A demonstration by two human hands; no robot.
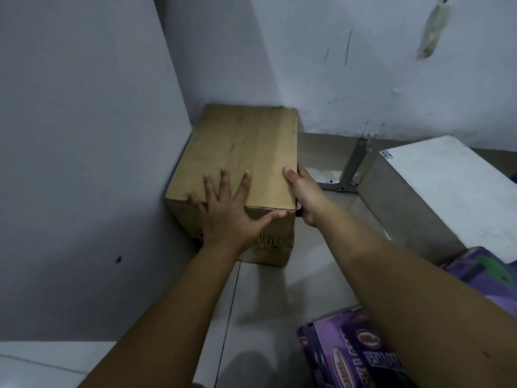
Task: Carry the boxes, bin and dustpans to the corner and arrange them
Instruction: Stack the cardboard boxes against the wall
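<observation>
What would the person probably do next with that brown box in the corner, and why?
Probably let go and turn to the purple box near the right arm. The brown box already sits on the floor close against both walls, with the left hand flat on top and the right hand gripping its right side, so little pushing seems left.

Two bare forearms entering from lower edge of frame, no sleeves visible up to frame border. Left hand (223,214) and right hand (306,198) ungloved. No rings, watch or wristbands seen. Fingernails short, unpainted.
</observation>
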